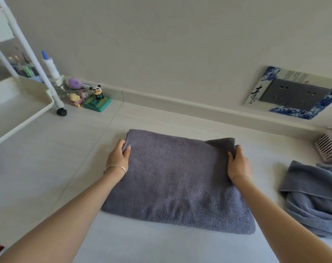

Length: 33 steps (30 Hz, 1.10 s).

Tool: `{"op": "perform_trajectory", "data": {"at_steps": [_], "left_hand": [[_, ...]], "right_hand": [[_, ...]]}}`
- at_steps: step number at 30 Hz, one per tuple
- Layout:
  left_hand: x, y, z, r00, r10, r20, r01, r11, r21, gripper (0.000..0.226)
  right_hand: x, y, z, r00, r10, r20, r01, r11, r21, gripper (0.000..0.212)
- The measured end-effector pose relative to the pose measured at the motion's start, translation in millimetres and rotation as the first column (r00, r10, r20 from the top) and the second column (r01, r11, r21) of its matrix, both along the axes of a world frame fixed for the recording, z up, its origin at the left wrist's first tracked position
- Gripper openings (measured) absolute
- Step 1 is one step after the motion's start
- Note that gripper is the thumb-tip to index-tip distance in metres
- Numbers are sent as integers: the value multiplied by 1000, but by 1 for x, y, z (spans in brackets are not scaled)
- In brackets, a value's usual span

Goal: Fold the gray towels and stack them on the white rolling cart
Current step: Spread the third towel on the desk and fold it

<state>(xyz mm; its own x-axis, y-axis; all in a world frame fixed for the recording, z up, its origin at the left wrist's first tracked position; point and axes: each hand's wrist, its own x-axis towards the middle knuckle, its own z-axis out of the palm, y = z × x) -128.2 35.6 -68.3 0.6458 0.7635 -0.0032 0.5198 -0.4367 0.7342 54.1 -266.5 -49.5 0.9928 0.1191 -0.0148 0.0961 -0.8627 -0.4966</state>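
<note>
Gray towel (pixel 176 183), left hand (pixel 118 157), right hand (pixel 237 165) pinching corners

a plain pale wall (pixel 180 44) runs along the far side and meets a light tiled floor (pixel 66 158) at a low baseboard (pixel 180 103). far right, a gray socket panel (pixel 294 95) sits in a blue-and-white frame. small toy figures (pixel 96 97) stand far left against the wall.

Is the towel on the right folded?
No: the right towel lies rumpled in a loose heap.
</note>
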Motion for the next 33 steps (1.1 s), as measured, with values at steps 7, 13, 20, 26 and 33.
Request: {"op": "perform_trajectory", "data": {"at_steps": [7, 13, 20, 26, 33], "left_hand": [[2, -5, 5, 987, 97, -126, -94, 995, 28, 20], [-8, -64, 16, 929, -171, -329, 289, 889, 354, 64], [-31, -128, -22, 812, -305, -498, 525, 755, 393, 52], [-38, -117, -20, 834, -260, -487, 467, 802, 372, 52], [-61, -92, -19, 833, -146, -533, 346, 890, 297, 73]], "right_hand": [[-3, 10, -5, 994, -106, -4, 106, 993, 44, 37], [-64, 39, -12, 955, 210, 210, -197, 977, -84, 46], [-137, 63, -37, 884, 456, 104, -423, 874, -238, 52], [-126, 22, -40, 934, 348, 75, -314, 904, -289, 64], [-106, -33, -35, 983, 185, -2, -178, 945, -273, 65]]}}
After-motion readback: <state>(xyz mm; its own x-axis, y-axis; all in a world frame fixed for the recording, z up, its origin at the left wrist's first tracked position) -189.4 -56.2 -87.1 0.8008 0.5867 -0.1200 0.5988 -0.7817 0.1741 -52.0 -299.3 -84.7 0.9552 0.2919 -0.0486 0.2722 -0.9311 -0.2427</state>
